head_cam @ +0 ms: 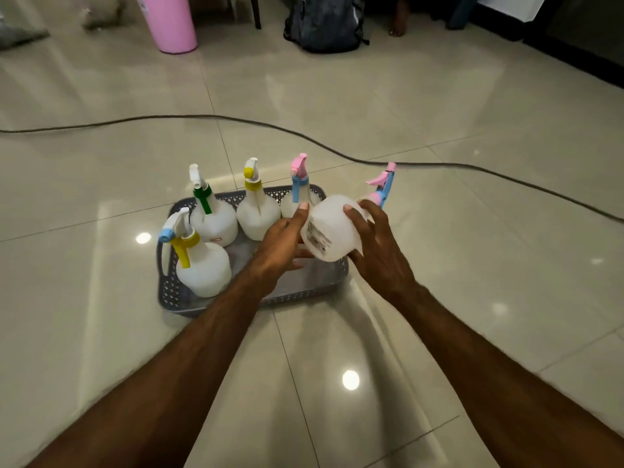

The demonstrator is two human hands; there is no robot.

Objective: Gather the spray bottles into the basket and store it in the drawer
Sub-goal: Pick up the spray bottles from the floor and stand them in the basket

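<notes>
A grey perforated basket (297,293) sits on the tiled floor. Inside stand several white spray bottles: one with a blue-and-yellow head (204,265) at the front left, a green-collared one (214,219), a yellow-capped one (258,214) and a pink-and-blue one (299,197) along the back. Above the basket's right side, both hands hold a tilted white bottle with a pink-and-blue sprayer (332,228). My left hand (283,244) presses its left side, and my right hand (378,248) grips its right side.
A dark cable (236,119) snakes across the floor behind the basket. Farther back stand a pink cylindrical container (170,21), a dark backpack (326,23) and chair legs. A person's bare foot (400,20) shows at the top.
</notes>
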